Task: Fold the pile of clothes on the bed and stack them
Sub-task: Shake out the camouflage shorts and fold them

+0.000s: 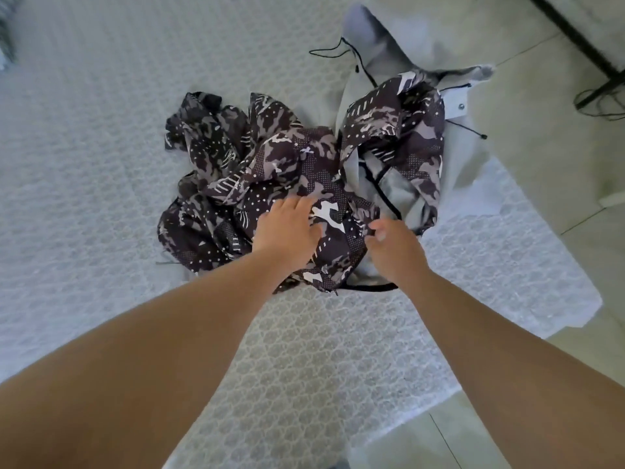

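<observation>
While left hand (287, 225) presses camo garment (270, 170) flat-fingered, right hand (389, 242) grip pinches its edge.

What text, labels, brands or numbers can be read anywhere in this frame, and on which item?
None readable.
White tag on the grey garment: no print can be made out.
White marks on the camouflage garment: pattern only, not letters.

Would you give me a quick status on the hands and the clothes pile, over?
Left hand flat on the camouflage garment, fingers straight. Right hand pinching its fabric. Pile unfolded, lying over a grey hooded garment. Nothing blocking.
</observation>
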